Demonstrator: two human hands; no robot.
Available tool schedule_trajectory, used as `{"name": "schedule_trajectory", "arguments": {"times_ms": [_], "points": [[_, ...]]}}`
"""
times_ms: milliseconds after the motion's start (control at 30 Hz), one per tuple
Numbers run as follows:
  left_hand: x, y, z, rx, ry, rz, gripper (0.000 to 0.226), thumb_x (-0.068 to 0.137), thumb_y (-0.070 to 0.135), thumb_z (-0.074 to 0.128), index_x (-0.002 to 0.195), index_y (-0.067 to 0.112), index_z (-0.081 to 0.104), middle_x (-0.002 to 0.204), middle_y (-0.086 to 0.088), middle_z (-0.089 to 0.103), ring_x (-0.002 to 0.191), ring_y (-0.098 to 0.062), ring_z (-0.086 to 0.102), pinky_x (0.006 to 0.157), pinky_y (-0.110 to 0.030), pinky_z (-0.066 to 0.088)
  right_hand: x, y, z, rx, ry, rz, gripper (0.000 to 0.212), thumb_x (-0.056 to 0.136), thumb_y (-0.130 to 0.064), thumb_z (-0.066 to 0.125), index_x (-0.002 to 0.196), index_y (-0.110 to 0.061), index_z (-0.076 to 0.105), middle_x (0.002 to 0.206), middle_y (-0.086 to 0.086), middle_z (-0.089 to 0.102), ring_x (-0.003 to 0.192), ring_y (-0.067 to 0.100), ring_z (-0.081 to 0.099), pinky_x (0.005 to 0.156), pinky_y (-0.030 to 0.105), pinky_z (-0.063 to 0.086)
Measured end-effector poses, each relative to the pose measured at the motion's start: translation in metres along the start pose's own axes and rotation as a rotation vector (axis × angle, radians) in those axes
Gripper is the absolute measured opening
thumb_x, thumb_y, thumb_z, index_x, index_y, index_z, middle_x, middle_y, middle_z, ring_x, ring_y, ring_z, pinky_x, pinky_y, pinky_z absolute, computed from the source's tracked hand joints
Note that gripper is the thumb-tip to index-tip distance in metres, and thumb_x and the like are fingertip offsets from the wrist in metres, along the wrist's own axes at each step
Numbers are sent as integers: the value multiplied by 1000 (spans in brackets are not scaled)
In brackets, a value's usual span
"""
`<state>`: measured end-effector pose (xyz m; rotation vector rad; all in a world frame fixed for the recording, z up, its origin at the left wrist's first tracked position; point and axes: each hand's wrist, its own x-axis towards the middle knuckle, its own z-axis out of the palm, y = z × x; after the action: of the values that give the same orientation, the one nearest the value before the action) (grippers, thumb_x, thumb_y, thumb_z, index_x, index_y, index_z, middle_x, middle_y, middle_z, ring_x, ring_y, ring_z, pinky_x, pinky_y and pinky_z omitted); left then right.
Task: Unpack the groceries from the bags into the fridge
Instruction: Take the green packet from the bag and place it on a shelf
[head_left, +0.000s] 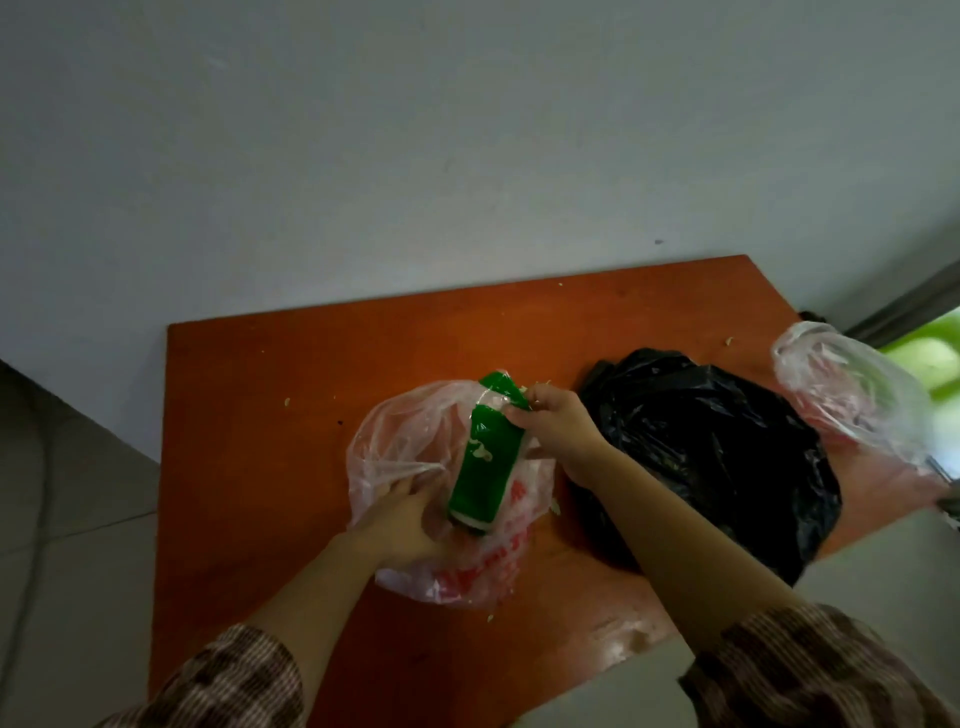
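A clear plastic bag with red print (405, 441) lies in the middle of the orange-brown table (249, 415). A green packet with white lettering (485, 457) sticks up out of that bag. My right hand (556, 426) pinches the packet at its upper end. My left hand (400, 514) grips the bag's plastic at its left side, next to the packet's lower end. A black plastic bag (717, 457) sits just right of my right hand. A second clear bag (852, 395) lies at the table's far right edge; its contents are blurred.
The table stands against a pale grey wall (415, 156). Small pale crumbs lie scattered on the tabletop. Grey floor tiles (62, 493) show to the left. Something bright green (930, 364) and a metal frame show beyond the table's right corner.
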<state>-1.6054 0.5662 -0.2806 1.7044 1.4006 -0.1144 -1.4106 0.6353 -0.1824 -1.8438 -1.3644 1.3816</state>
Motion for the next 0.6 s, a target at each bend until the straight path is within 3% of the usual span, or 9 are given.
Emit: {"name": "schedule_trajectory", "arguments": {"times_ms": [100,167,233,300,333,400,467,533,600], "points": [[4,0,4,86,44,5,125,65,72,66,152,27,-12,157,3,-27,146,-28,-18,118,-48,7,-22,-8,-10,-73,-12,-165,14,94,-11,59,85,-2,53,87,13,64,81,23,68,62,36,60],[3,2,4,150,10,-5,125,61,76,57,153,23,-10,158,-2,-25,145,-29,-20,118,-47,2,-36,-8,-16,-99,4,-262,20,93,-12,61,82,1,51,77,9,57,74,19,63,61,34,57],[-1,11,0,146,-13,-11,127,52,79,47,154,20,0,161,-2,-11,147,-28,-14,119,-45,8,-49,-9,-24,-92,58,-318,24,93,-13,61,79,2,48,73,6,54,70,17,60,58,31,55],[-5,20,-5,46,-12,-24,104,66,68,53,150,15,22,150,2,28,143,-28,20,109,-35,32,-63,-14,-37,0,135,-322,20,93,-11,61,80,-3,49,76,9,59,74,19,65,59,36,59],[-6,24,-9,3,2,-46,76,81,51,56,142,12,36,128,5,45,124,-25,45,94,-26,43,-70,-16,-45,69,161,-307,16,93,-10,61,83,-2,51,81,12,63,79,23,68,62,42,60],[-10,37,-20,8,73,-55,35,88,32,56,117,13,55,88,3,51,78,-16,52,70,-24,47,-87,-18,-65,197,187,-279,13,94,-9,60,91,2,54,88,14,68,82,24,70,67,50,60],[-11,54,-33,69,107,-63,41,79,36,61,113,12,59,73,-1,49,65,-15,47,73,-33,50,-105,-18,-86,276,203,-292,12,94,-8,59,93,3,54,86,11,68,79,21,70,69,48,60],[-12,80,-40,133,93,-49,68,84,35,62,144,14,38,88,-3,61,77,-15,58,83,-30,48,-125,-16,-110,322,237,-336,10,94,-8,59,89,-1,55,82,7,68,75,17,69,67,44,61],[-21,119,-42,169,181,-57,64,78,45,60,133,13,53,116,-7,62,107,-23,61,92,-31,46,-146,-10,-137,343,288,-372,9,94,-8,59,86,-5,56,82,6,69,75,16,70,65,38,60]]}}
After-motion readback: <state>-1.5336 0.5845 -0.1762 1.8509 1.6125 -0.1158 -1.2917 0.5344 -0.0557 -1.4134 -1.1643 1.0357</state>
